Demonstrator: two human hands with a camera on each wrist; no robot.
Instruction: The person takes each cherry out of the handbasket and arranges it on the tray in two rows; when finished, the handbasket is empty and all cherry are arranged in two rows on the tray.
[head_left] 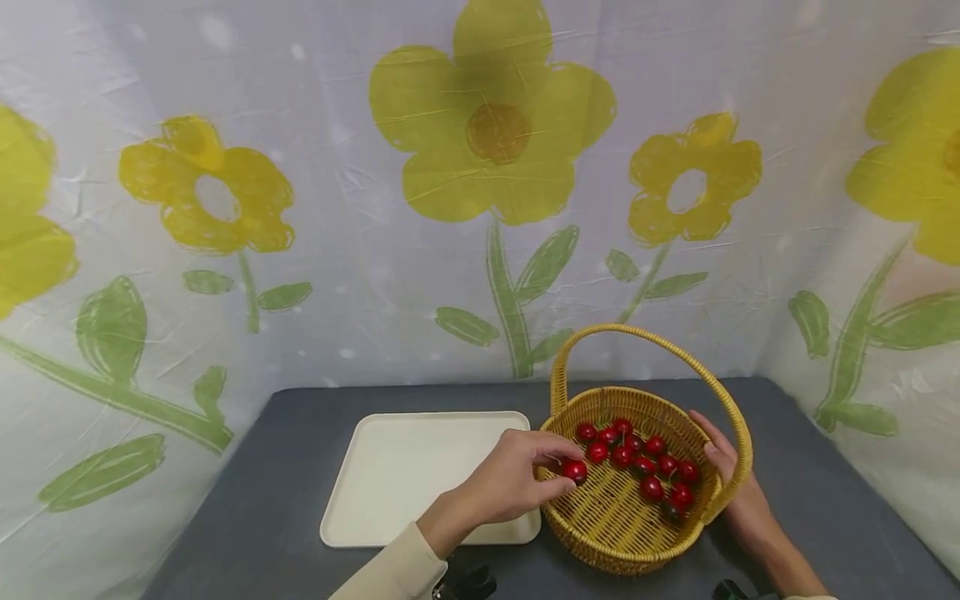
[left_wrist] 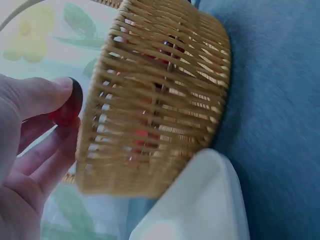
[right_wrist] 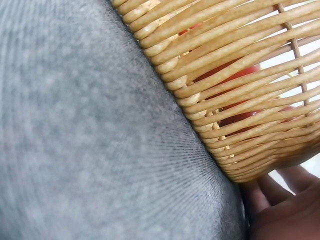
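- One woven basket [head_left: 611,557] stands on the desk [head_left: 247,508]; it has one tall handle [head_left: 651,332], arched above it.
- The left hand [head_left: 504,477] is at the left side of the basket. Its grip is almost closed: the thumb and fingers pinch one red cherry [head_left: 574,472].
- This one cherry is in the air, just above the left rim of the basket.
- Inside the basket lie about thirteen more cherries [head_left: 643,467], mostly toward its back and right side. Some overlap, so the exact number I cannot tell.
- The right hand [head_left: 747,505] is at the right side of the basket and touches its outer wall. Its grip is loose, the visible fingers rather straight, and they do not hold any cherry.
- One white tray [head_left: 405,475] lies on the desk to the left of the basket, with its near right corner close beside it.
- One light sleeve [head_left: 397,567] covers the left forearm, in front and left of the basket.
- Behind the basket hangs a pale cloth [head_left: 337,275] with five yellow flowers [head_left: 427,92], two of them cut by the edges of the head view.
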